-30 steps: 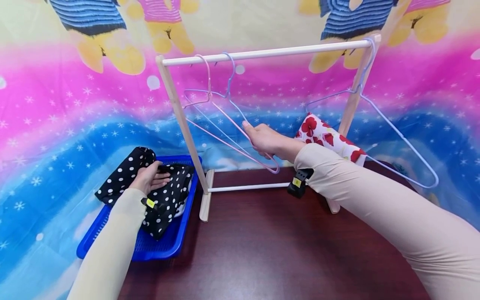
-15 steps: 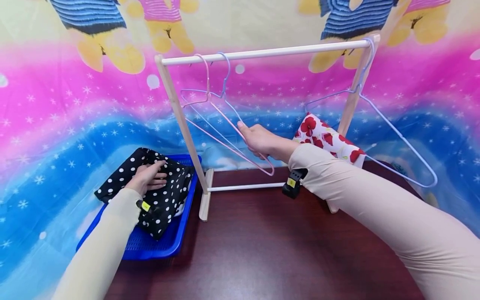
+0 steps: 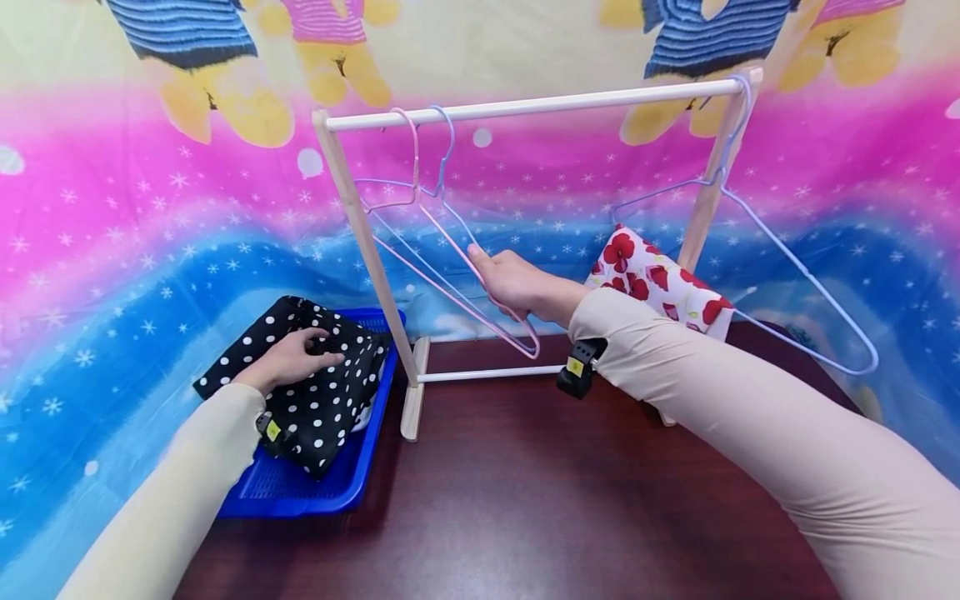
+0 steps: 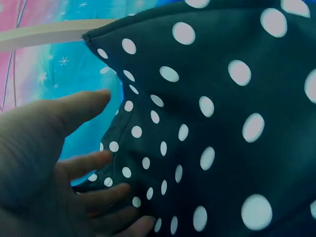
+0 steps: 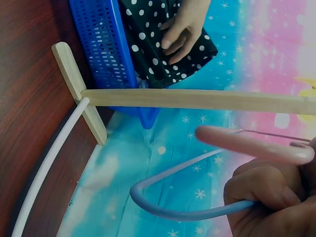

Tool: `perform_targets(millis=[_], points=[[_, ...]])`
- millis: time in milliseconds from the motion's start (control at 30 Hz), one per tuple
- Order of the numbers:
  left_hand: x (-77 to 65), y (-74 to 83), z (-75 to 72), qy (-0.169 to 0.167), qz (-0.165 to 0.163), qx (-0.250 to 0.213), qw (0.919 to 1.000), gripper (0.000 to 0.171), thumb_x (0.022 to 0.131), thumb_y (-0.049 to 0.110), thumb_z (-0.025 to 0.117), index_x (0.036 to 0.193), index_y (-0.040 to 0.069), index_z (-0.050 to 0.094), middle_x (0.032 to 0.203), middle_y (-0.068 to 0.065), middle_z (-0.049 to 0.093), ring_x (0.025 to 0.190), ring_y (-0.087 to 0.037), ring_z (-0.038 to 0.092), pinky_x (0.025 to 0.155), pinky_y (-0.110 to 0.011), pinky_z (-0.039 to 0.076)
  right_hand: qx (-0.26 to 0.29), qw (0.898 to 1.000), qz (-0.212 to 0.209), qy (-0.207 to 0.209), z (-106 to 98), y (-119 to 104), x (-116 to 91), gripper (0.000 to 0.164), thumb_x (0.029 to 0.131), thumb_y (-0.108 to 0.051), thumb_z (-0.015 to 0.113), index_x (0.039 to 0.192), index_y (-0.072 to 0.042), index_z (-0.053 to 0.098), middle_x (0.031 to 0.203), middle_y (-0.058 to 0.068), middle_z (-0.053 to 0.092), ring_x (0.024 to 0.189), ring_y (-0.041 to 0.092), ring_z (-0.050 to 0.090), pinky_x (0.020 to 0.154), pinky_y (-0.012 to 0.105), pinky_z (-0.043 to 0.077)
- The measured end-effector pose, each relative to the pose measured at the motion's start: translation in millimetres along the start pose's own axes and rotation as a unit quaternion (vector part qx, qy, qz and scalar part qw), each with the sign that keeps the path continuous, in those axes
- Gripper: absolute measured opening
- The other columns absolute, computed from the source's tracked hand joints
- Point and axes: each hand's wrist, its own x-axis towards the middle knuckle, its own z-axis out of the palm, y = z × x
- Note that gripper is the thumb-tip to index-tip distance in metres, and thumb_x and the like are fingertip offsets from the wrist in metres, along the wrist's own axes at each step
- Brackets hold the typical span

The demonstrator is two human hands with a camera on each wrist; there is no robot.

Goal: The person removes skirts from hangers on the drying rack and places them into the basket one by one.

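Note:
In the head view my left hand is over a black cloth garment with white polka dots, heaped in a blue basket. Its fingers are spread and loosely bent beside the fabric, thumb apart, as the left wrist view also shows. My right hand grips the side of a blue hanger whose hook hangs on the rack's top bar. A pink hanger hangs just in front of it, overlapping that hand. Curled fingers show around the blue wire in the right wrist view.
The rack has wooden posts and a white bar. Another blue hanger hangs at its right end, with a white cloth with red flowers on it. Rack and basket stand on a dark red-brown table; a printed curtain hangs behind.
My right hand has shifted left, sliding the blue hanger closer to the pink one. My left hand has drawn back left and down across the polka-dot garment, and its fingers have spread apart.

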Motion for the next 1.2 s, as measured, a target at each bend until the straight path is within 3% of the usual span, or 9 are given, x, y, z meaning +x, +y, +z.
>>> perform_targets(millis=[167, 300, 400, 567, 800, 1067, 1200], points=[[-1.8, -4.6, 2.7, -0.001, 0.073, 0.098, 0.9925, 0.086, 0.092, 0.038, 0.072, 0.157, 0.001, 0.029, 0.157, -0.038, 0.026, 0.142, -0.059, 0.027, 0.113, -0.072, 0.030, -0.004, 1.000, 0.003, 0.001, 1, 0, 2, 0.065, 0.106, -0.060, 0.020, 0.067, -0.013, 0.042, 0.048, -0.002, 0.035, 0.043, 0.015, 0.031, 0.045, 0.030, 0.029], [-6.8, -5.2, 2.0, -0.044, 0.100, 0.128, 0.9858, 0.100, 0.083, 0.034, 0.082, 0.158, 0.004, 0.024, 0.159, -0.041, 0.015, 0.144, -0.066, 0.011, 0.112, -0.079, 0.019, -0.005, 1.000, 0.003, 0.002, 1, 0, 2, 0.065, 0.106, -0.060, 0.020, 0.067, -0.013, 0.042, 0.048, -0.002, 0.035, 0.043, 0.015, 0.031, 0.045, 0.030, 0.029], [-8.6, -6.3, 5.7, -0.074, 0.094, 0.152, 0.9811, 0.110, 0.078, 0.036, 0.086, 0.159, 0.006, 0.019, 0.159, -0.043, 0.011, 0.144, -0.067, 0.005, 0.112, -0.080, 0.016, -0.001, 1.000, 0.004, 0.001, 2, 0, 3, 0.065, 0.106, -0.060, 0.019, 0.067, -0.013, 0.042, 0.048, -0.002, 0.034, 0.043, 0.014, 0.031, 0.045, 0.030, 0.028], [-9.3, -7.4, 18.0, -0.089, 0.064, 0.191, 0.9754, 0.122, 0.073, 0.048, 0.088, 0.161, 0.011, 0.012, 0.161, -0.041, 0.010, 0.147, -0.064, 0.005, 0.115, -0.078, 0.012, 0.007, 1.000, 0.010, 0.001, 6, -4, 3, 0.065, 0.106, -0.060, 0.020, 0.068, -0.013, 0.041, 0.047, -0.002, 0.034, 0.042, 0.014, 0.030, 0.046, 0.029, 0.028], [-5.2, -7.3, 29.7, -0.079, 0.015, 0.167, 0.9827, 0.129, 0.072, 0.050, 0.088, 0.162, 0.014, 0.003, 0.162, -0.039, -0.007, 0.147, -0.064, -0.003, 0.112, -0.082, 0.010, 0.014, 1.000, 0.014, -0.005, 12, -12, 1, 0.064, 0.106, -0.060, 0.020, 0.066, -0.013, 0.038, 0.047, -0.003, 0.031, 0.042, 0.014, 0.026, 0.047, 0.030, 0.027], [-3.6, -2.5, 44.1, -0.072, -0.014, 0.155, 0.9852, 0.127, 0.074, 0.050, 0.087, 0.162, 0.013, 0.003, 0.162, -0.038, -0.007, 0.147, -0.064, -0.001, 0.112, -0.077, 0.025, 0.036, 0.999, 0.023, 0.002, 18, -14, 5, 0.062, 0.107, -0.058, 0.020, 0.067, -0.013, 0.037, 0.045, -0.004, 0.029, 0.041, 0.012, 0.025, 0.045, 0.027, 0.025], [-2.0, -1.0, 50.0, -0.076, -0.017, 0.165, 0.9833, 0.124, 0.077, 0.051, 0.084, 0.161, 0.009, 0.004, 0.161, -0.041, -0.003, 0.145, -0.067, 0.008, 0.108, -0.065, 0.042, 0.051, 0.998, 0.021, 0.000, 23, -16, 6, 0.061, 0.108, -0.057, 0.022, 0.067, -0.013, 0.035, 0.046, -0.004, 0.028, 0.041, 0.012, 0.024, 0.045, 0.027, 0.024]])
